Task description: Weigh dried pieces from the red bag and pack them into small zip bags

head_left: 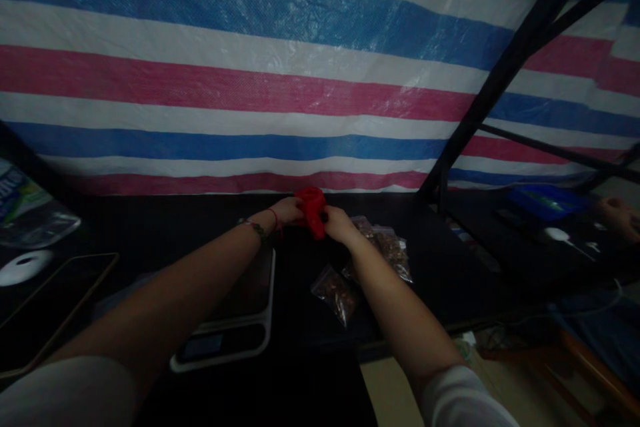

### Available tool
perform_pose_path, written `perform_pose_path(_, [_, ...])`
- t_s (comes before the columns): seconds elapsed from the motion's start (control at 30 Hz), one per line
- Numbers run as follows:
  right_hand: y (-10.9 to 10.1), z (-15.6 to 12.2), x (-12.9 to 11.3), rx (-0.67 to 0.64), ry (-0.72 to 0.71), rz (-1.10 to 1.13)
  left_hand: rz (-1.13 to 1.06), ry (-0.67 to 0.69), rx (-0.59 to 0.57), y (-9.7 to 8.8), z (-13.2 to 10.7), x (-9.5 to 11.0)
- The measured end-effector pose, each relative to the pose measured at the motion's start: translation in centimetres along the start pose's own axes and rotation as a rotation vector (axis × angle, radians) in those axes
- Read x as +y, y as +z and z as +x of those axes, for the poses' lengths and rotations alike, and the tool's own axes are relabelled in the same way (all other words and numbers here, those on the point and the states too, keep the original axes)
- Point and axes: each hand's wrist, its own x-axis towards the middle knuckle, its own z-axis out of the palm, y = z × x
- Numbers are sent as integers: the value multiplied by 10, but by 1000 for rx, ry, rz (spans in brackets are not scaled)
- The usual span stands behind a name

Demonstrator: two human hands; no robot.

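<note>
Both my arms reach forward over a dark table [150, 227]. My left hand [287, 211] and my right hand [339, 223] close together on a red object [311, 208], which looks like a red plastic bag, held near the table's far edge. A bracelet and a red thread circle my left wrist. A digital kitchen scale [235, 320] lies under my left forearm. Small clear bags filled with brown bits [336, 290] lie to the right of the scale, under my right forearm.
A striped blue, red and white tarp [250, 80] hangs behind the table. A phone [50, 310], a white tape roll [23, 267] and a packet [25, 210] lie at left. A black metal frame [500, 80] rises at right. Another person's hand [620, 217] shows at far right.
</note>
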Motion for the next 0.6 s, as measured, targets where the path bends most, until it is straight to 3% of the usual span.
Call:
perform_pose_path(0.2, [3,3,10,-15,4,80,-109,-90,-9,4,-2,2])
perform_pose_path(0.43, [8,4,17,-40,35,495,-186,-128,-15,1,-17,10])
perform_pose_path(0.6, [10,5,16,-11,-23,597,-193,-126,-62,4,-24,16])
